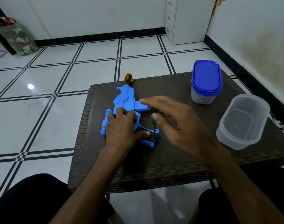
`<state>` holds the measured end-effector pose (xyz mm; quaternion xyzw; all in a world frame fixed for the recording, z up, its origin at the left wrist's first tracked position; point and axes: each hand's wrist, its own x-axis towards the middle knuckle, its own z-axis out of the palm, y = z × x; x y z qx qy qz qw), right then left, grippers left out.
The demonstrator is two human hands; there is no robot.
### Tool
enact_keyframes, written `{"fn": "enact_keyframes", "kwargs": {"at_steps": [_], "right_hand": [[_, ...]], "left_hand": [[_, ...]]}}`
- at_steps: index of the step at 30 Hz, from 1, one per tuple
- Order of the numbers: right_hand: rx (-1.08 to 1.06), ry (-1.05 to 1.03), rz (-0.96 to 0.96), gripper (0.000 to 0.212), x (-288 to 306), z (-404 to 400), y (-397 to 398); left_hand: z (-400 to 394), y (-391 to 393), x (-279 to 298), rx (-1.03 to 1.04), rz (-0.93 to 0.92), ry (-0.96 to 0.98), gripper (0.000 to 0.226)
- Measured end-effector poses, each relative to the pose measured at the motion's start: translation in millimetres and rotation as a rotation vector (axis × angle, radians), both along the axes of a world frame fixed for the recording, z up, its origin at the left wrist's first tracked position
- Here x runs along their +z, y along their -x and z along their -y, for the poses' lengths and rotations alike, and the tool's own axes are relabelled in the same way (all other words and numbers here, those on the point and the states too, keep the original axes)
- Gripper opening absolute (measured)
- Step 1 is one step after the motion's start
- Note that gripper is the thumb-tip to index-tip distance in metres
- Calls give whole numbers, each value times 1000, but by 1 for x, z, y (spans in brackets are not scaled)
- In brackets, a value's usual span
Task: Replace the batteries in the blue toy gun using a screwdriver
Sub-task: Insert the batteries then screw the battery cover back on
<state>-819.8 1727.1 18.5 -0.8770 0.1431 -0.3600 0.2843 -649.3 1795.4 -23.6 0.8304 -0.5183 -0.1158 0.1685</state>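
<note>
A: Blue toy gun [124,102] lies flat on the desk [178,152]. Left hand [121,128] presses down on its body, fingers spread. Right hand [172,117] pinches the green screwdriver [153,116] upright, tip at the black handle cover [151,136].

B: Risks?

A: Tip may cam out if tilted — the blur suggests it's turning. A loosened screw could roll off the desk; the open tub [242,122] sits well apart. The gun may also pivot under the left grip.

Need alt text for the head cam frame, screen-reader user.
A person's left hand presses a blue toy gun flat on a dark table while the right hand holds a green screwdriver at its grip. Two plastic containers stand right, one lidded, one open.
</note>
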Motion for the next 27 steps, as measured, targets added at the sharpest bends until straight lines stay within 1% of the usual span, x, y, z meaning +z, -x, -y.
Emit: {"fn": "enact_keyframes", "kwargs": {"at_steps": [2,6,9,10,13,16,18,23,27], "right_hand": [[26,-37,11,39,1,0,1],[21,-28,-4,35,4,0,1],[-51,56,-34,25,1,2,-1],[-76,91,-43,25,0,2,-2],[-62,104,-72,36,-2,1,-4],[11,30,-19,37,-1,2,1],[16,13,-10,38,1,2,1],[-85,75,4,18,0,5,0],[-128,92,3,17,0,4,-2]], "left_hand": [[0,0,0,5,2,3,54],[1,-1,0,0,3,-15,53],[1,0,1,-4,3,-20,56],[1,0,1,-5,2,-19,57],[0,0,1,-2,-2,-11,55],[-1,0,0,5,-14,6,54],[0,0,0,3,-9,4,53],[0,1,1,4,-12,-8,53],[0,1,2,6,-8,-16,54]]}}
